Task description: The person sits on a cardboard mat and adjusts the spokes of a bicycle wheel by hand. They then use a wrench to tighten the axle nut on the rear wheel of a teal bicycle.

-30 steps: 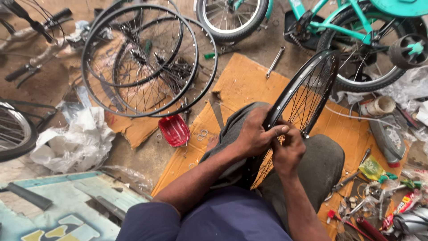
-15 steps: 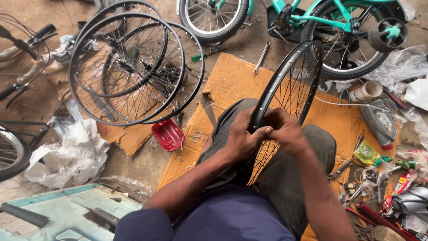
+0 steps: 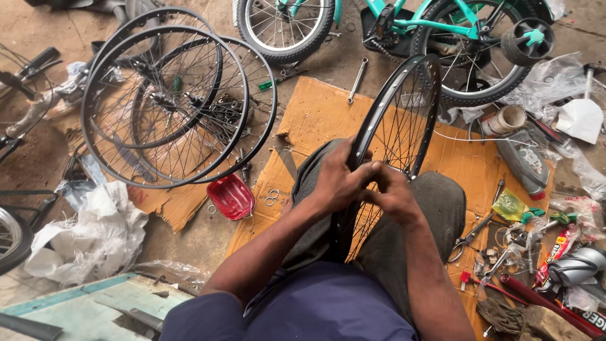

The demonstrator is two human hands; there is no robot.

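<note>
A black spoked bicycle wheel rim stands upright between my knees, leaning away from me. My left hand grips the rim's near edge from the left side. My right hand presses against the same spot from the right, its fingers meeting the left hand's fingers at the rim. Whether something small sits between the fingers is hidden. I sit on a flattened brown cardboard sheet.
Several bare spoked rims lie stacked at the left. A teal child's bicycle stands at the top. A red dish, a spanner, pliers, plastic wrap and scattered small parts lie around me.
The view has shifted, so the rim now stands more upright and nearer the middle. Both hands stay together on the rim's near edge, with the fingers slightly reworked.
</note>
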